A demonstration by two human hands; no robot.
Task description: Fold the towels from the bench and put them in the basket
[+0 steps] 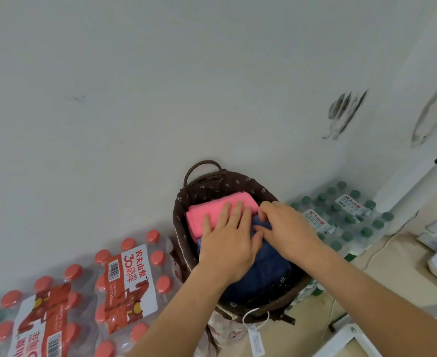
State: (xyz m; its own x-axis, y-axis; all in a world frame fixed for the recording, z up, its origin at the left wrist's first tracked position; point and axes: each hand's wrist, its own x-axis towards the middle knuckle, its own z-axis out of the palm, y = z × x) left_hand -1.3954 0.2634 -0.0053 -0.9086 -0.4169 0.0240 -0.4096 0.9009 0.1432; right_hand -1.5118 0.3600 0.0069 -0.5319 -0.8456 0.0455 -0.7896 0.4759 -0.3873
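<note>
Two hands, two folded towels, one basket (212,180) at centre frame.
The pink towel (212,210) and blue towel (266,269) lie side by side in the basket. The left hand (227,240) presses flat, fingers straight, across both; the right hand (289,228) curls its fingers onto the blue towel, grip unclear. Two bottle packs (127,279) sit lower left.

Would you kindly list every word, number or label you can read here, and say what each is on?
"农夫山泉": label of the red-capped bottle pack.
"30周年": same label.
"农夫山泉": labels on the green-capped bottle pack.
Small print, barcodes and the white tag by the basket: too blurred to read.
</note>
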